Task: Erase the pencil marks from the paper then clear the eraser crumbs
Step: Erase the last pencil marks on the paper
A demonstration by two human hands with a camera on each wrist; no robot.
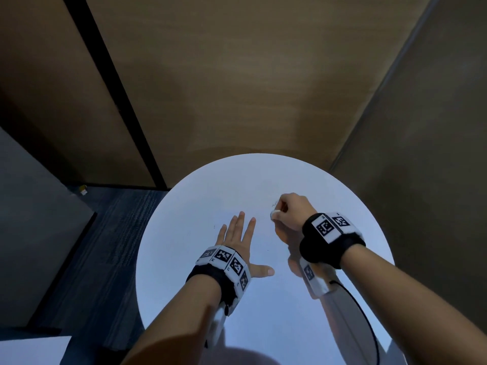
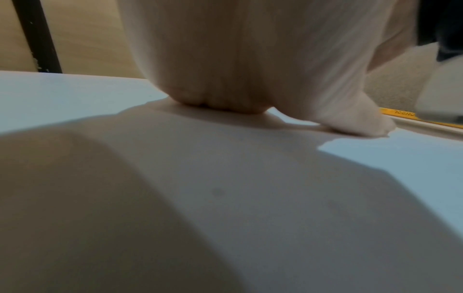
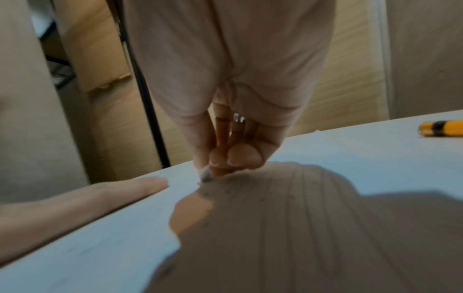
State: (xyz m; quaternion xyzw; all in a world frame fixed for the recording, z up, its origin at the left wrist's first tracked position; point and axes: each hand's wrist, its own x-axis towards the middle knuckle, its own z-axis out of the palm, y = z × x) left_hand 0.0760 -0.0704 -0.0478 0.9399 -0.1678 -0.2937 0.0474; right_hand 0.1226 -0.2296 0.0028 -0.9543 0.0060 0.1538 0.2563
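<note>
My left hand (image 1: 237,238) lies flat, fingers straight, pinning the paper (image 3: 375,158) so it won't slide. My right hand (image 1: 292,209) pinches the eraser (image 1: 275,213), rubbing faint pencil marks (image 1: 274,204).

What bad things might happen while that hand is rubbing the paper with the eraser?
1. The small white eraser, pinched in the right hand, has a grey, dirty tip in the right wrist view, so it may smear the faint pencil marks instead of lifting them.
2. The flat left hand presses the white lined paper some way from the rubbing, so the sheet might wrinkle there.
3. Dark eraser crumbs could get rubbed back in.
</note>
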